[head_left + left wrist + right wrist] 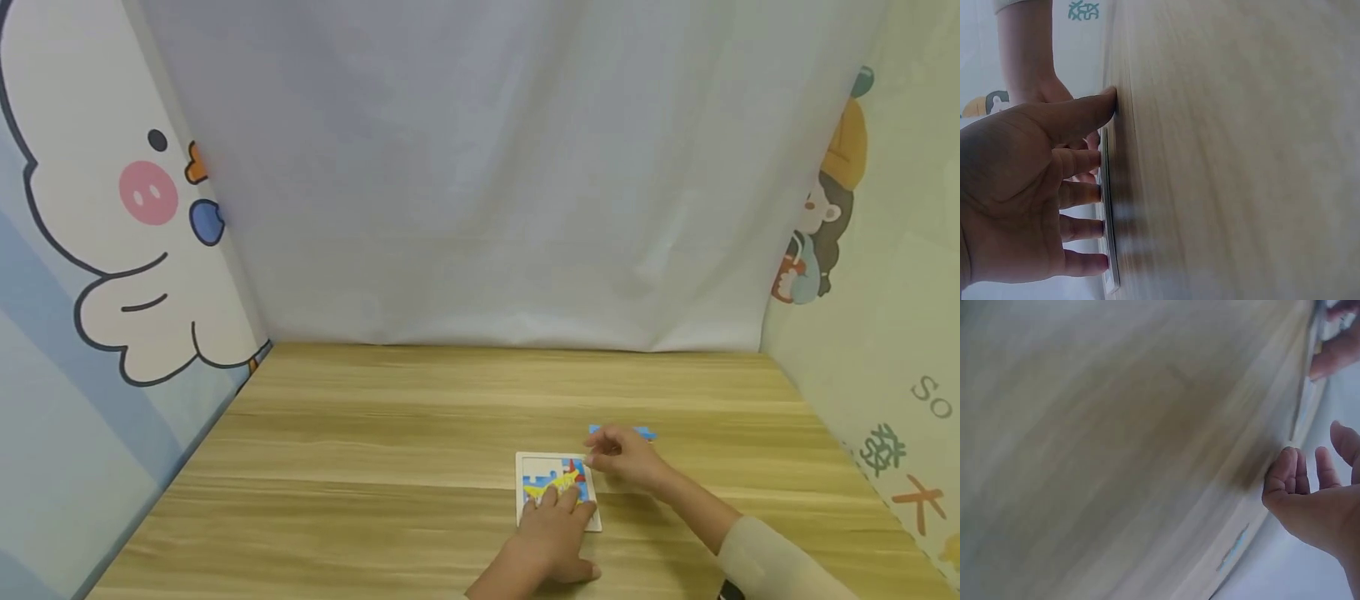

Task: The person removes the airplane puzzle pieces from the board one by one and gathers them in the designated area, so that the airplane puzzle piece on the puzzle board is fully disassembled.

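Observation:
A square jigsaw puzzle board (555,455) with a white frame lies on the table, part-filled with blue, yellow and red pieces. Pale bare backing shows in its upper left area. My left hand (553,533) rests across the lower part with fingers spread and covers some of the picture. In the left wrist view its straight fingertips press on the thin board (1107,206). By the board's upper right corner is my right hand (630,457), fingers loosely bent and thumb apart, nothing visible between them. Loose blue puzzle pieces (645,432) lie just behind it, partly hidden.
The wood-grain table (360,467) extends to both sides. A pale curtain (465,183) hangs along its back edge. Cartoon-printed walls stand at the left (67,350) and right (862,358).

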{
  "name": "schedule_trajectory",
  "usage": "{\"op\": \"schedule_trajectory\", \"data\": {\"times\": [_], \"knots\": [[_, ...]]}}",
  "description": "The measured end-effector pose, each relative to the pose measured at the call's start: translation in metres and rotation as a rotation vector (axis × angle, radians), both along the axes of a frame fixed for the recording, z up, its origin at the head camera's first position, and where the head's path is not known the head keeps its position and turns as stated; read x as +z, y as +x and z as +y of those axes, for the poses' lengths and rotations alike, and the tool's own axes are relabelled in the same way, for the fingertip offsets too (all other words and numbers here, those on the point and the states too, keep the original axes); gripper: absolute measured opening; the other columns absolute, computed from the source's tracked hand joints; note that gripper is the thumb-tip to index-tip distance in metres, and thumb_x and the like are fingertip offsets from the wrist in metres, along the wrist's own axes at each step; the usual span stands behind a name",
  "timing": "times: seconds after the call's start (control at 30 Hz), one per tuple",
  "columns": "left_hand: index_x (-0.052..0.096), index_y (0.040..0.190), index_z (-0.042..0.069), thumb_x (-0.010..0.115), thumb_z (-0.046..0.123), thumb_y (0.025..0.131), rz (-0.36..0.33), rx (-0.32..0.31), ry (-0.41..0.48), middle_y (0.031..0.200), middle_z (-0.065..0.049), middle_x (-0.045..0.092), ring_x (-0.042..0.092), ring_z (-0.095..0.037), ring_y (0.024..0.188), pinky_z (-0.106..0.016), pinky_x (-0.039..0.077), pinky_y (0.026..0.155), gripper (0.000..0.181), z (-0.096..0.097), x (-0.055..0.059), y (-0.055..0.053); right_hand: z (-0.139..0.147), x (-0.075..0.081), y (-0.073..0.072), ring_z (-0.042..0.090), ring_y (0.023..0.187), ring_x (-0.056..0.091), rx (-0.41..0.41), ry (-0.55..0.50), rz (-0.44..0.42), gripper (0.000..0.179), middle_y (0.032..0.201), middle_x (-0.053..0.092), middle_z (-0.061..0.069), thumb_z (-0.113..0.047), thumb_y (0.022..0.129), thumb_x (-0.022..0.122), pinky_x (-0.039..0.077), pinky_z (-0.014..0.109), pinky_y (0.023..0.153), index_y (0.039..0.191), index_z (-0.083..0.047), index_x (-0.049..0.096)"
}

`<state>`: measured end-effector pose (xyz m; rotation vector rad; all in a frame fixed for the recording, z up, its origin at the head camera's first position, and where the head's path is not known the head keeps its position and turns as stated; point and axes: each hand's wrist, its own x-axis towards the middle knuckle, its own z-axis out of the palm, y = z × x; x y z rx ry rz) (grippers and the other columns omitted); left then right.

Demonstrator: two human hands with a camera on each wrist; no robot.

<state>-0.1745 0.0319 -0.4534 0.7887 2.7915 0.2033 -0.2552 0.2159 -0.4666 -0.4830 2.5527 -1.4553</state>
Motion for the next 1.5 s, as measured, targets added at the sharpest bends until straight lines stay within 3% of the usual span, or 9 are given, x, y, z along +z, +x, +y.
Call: {"op": "schedule_trajectory", "data": {"times": [0.23,0.4,0.63,0.9,1.23,1.5], "knots": [[0.044,0.138,0.025,0.071,0.054,0.074,-0.004,-0.006,0.006,0.145,0.002,0.033,0.03,-0.029,0.131,-0.052,0.034,0.098,0.075,0.0,0.0,-0.001,-0.01,-0.008,-0.002,0.018,0.074,0.054,0.031,0.082,0.026,0.023,0.082,0.055,0.005,-0.005,0.08,0.07,0.049,0.029,0.064,0.098,0.006,0.06],[0.044,0.138,0.024,0.071,0.054,0.073,0.014,-0.006,0.002,0.145,0.001,0.033,0.031,-0.03,0.131,-0.052,0.035,0.097,0.076,0.001,0.001,0.0,-0.014,-0.006,-0.003,0.015,0.068,0.05,0.037,0.142,0.093,0.02,0.076,0.053,0.001,-0.004,0.076,0.073,0.045,0.027,0.058,0.093,0.003,0.063],[0.045,0.137,0.024,0.072,0.054,0.073,0.014,-0.003,0.005,0.145,0.0,0.034,0.031,-0.031,0.131,-0.052,0.035,0.097,0.075,0.001,0.0,0.0,-0.019,-0.002,-0.001,0.014,0.066,0.048,0.049,0.181,0.122,0.017,0.073,0.052,0.0,0.0,0.073,0.074,0.044,0.026,0.057,0.086,0.0,0.063],[0.045,0.137,0.023,0.071,0.053,0.074,0.013,-0.01,0.002,0.145,0.0,0.034,0.032,-0.031,0.13,-0.052,0.035,0.097,0.075,0.001,-0.001,0.001,-0.021,-0.002,-0.002,0.016,0.071,0.046,0.026,0.244,0.114,0.019,0.075,0.051,0.002,-0.001,0.073,0.074,0.042,0.03,0.062,0.086,-0.002,0.061],[0.044,0.138,0.023,0.071,0.054,0.074,0.025,-0.019,0.002,0.145,0.0,0.034,0.032,-0.031,0.13,-0.052,0.035,0.097,0.076,0.0,0.0,0.0,-0.021,-0.001,-0.004,0.017,0.071,0.044,0.032,0.242,0.068,0.022,0.077,0.049,0.004,0.002,0.074,0.072,0.041,0.031,0.062,0.089,-0.003,0.057],[0.044,0.138,0.023,0.072,0.053,0.074,0.011,-0.016,0.01,0.145,-0.001,0.034,0.031,-0.032,0.13,-0.053,0.035,0.097,0.076,0.0,0.0,0.001,-0.021,0.001,-0.002,0.02,0.081,0.048,0.031,0.27,0.06,0.024,0.086,0.051,0.005,-0.001,0.075,0.074,0.044,0.037,0.071,0.092,-0.004,0.058]]}}
